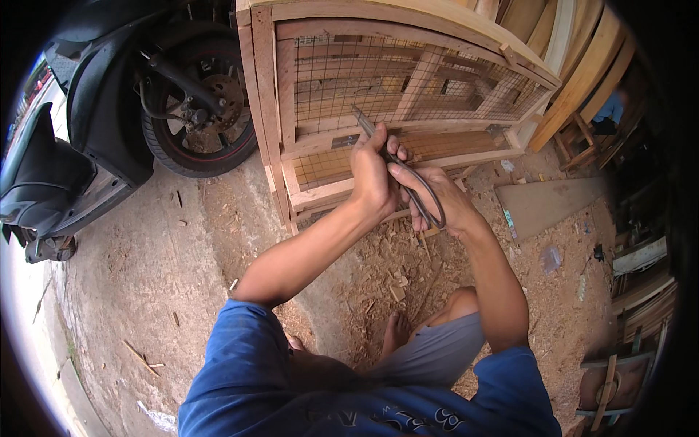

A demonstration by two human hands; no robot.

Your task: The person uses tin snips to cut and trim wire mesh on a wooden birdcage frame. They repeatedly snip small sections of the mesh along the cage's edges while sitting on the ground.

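Note:
Both hands meet in front of a wooden cage frame covered with wire mesh. They hold a pair of dark metal snips, with the pointed blades up and to the left, toward the mesh. My left hand is closed around the snips near the blades, thumb along the metal. Wrapped around the looped handles is my right hand, its fingers partly hidden behind them. Whether the blade tip touches the mesh, I cannot tell.
A black motorbike stands close on the left, its front wheel beside the cage. Long wooden boards lean at the back right. A triangular flat panel lies on the right. Wood shavings and scraps litter the concrete floor.

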